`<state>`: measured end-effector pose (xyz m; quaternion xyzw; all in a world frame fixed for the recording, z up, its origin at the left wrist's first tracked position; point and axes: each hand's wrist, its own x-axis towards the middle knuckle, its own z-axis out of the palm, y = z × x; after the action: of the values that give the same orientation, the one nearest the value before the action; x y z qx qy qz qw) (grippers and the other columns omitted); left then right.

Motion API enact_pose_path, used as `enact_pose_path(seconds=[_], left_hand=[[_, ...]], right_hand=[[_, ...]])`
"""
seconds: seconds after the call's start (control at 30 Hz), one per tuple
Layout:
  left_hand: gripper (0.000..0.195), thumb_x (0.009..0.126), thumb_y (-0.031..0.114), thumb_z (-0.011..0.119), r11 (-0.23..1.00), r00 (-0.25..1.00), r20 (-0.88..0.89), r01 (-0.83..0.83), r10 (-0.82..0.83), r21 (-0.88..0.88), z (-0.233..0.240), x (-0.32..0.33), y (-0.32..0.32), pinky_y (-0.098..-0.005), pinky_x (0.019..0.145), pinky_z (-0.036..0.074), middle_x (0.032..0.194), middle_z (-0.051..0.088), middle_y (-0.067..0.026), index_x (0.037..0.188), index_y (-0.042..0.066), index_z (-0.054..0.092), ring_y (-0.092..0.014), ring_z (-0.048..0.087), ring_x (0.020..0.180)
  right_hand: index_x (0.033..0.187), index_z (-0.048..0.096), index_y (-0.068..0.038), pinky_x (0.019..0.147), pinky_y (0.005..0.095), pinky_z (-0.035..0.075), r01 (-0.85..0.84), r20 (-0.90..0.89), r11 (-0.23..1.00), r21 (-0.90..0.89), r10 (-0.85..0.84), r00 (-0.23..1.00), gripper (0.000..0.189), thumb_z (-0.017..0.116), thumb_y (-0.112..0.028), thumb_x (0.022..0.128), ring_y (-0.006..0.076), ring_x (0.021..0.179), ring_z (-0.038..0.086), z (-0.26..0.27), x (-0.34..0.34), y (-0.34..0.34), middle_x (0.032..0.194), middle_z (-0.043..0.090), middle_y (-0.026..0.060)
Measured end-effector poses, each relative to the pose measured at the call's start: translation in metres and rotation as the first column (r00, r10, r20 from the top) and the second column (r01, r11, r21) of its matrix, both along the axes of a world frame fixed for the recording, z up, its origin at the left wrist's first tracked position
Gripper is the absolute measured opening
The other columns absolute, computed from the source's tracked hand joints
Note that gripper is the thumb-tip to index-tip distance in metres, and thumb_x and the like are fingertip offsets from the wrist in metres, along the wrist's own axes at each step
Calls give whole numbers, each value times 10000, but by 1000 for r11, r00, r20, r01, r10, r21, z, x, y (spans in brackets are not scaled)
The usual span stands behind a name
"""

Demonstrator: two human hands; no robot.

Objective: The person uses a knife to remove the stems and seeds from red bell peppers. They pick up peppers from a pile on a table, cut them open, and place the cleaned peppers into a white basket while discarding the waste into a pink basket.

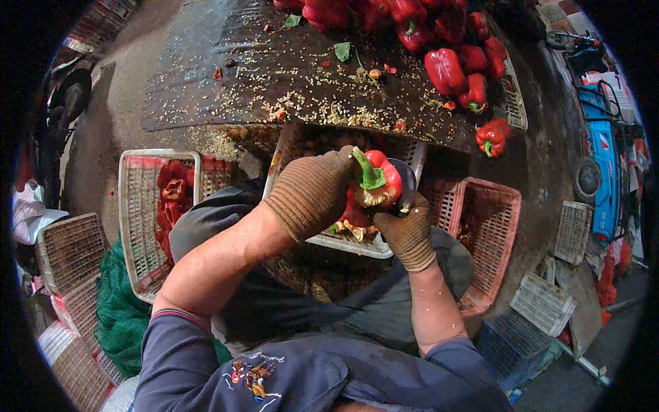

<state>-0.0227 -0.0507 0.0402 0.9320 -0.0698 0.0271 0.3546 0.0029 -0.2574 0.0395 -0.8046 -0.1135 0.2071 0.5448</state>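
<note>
My left hand (314, 190), in a brown ribbed glove, holds a red bell pepper (389, 177) near its thick green stem (368, 169). The pepper's cut side shows pale core and seeds. My right hand (409, 229), in a like glove, is shut on a dark curved object (406, 188) beside the pepper; its kind is unclear. Below both hands, a whitish plastic crate (360, 247) between my knees holds pepper cores with seeds (355, 232). My fingertips are partly hidden behind the pepper and gloves.
Whole red peppers (445, 71) are heaped on a dark board (206, 98) strewn with seeds. A white crate (123, 216) at left holds opened red peppers (175, 190). A reddish crate (507, 242) stands at right, green netting (116, 309) at lower left, a blue vehicle (603, 170) far right.
</note>
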Motion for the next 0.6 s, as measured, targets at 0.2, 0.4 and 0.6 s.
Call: enact_pose_path(seconds=[0.2,0.4,0.6], left_hand=[[226,787,68,673,954,967,-140,177,-215,-241,11,8,16,-433,711,520,874,669,-202,1002,55,604,-423,654,864],[271,867,70,685,820,945,-121,194,-303,-538,-2,9,21,-343,812,520,962,708,-128,1133,63,635,-200,675,927],[363,813,123,779,803,952,-300,-129,-64,-582,17,8,19,-302,797,527,973,709,-76,1135,22,648,-117,629,899]], right_hand=[[1281,583,-45,991,334,495,-59,91,998,9,58,994,637,812,-69,688,208,1101,643,2,-6,-5,1185,673,112],[1252,603,-20,964,333,508,-96,148,995,-28,99,984,598,833,-97,705,193,1063,653,9,5,-8,1160,688,115],[1245,611,-40,934,320,520,65,-18,998,-8,-65,998,589,803,-45,689,175,1031,660,3,9,-9,1138,696,108]])
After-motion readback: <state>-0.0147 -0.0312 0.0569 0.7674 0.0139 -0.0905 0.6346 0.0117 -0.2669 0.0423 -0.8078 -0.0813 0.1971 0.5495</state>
